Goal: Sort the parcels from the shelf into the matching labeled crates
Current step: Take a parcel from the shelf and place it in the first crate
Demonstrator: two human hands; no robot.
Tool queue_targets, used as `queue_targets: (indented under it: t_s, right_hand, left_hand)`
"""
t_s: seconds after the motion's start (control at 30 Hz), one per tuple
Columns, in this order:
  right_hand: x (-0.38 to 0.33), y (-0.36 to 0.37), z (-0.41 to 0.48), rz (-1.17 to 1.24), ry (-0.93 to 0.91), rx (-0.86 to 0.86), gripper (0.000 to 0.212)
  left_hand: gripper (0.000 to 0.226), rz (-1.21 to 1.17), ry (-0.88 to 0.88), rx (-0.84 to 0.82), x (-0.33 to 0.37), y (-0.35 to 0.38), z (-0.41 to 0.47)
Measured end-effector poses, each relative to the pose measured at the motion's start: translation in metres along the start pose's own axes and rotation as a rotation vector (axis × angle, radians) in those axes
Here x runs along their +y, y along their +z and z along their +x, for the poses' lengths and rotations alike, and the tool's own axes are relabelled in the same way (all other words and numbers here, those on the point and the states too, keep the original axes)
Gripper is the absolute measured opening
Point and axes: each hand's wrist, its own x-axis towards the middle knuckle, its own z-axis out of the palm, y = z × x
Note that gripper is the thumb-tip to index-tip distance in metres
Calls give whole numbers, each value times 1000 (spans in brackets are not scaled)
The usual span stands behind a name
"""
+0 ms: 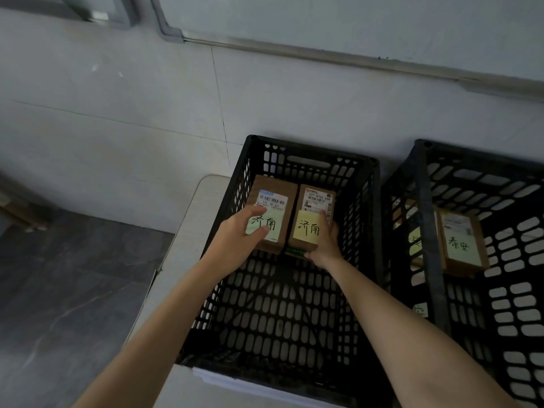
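Two brown cardboard parcels lie side by side at the far end of a black slotted crate (297, 363). The left parcel (275, 189) carries a white shipping label and a pale green handwritten note. My left hand (238, 238) grips its near left corner, thumb lying over the note. The right parcel (319, 198) bears a yellow handwritten note with the same characters. My right hand (325, 242) holds its near right corner, fingers along the side and thumb under the front edge.
A second black crate (429, 231) stands to the right with brown parcels (462, 240) bearing a different note. Both crates sit on a white table (188, 240) against a tiled wall. Dark floor lies to the left.
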Motion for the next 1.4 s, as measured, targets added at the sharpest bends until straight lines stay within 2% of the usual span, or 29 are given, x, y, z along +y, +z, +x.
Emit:
queue_targets:
  t_s: [0.27, 0.5, 0.6, 0.93, 1.17, 1.4]
  right_hand:
    - [-19, -14, 0, -98, 114, -79, 129]
    - [-69, -48, -16, -243, -14, -68, 100]
    - [-94, -66, -34, -292, -108, -12, 82]
    - [-161, -115, -145, -193, -423, 28, 75]
    - [-193, -109, -279, -300, -774, -19, 73]
    - [-200, -45, -431, -447, -1203, -74, 78]
  left_hand:
    - [42, 19, 5, -2, 5, 4, -6]
    - [45, 38, 58, 29, 28, -5, -19]
    - [47, 43, 84, 73, 46, -13, -32]
    - [54, 148, 95, 331, 106, -60, -135]
    - [67, 249, -2, 601, 134, -73, -283]
    - [85, 510, -210, 928, 125, -59, -474]
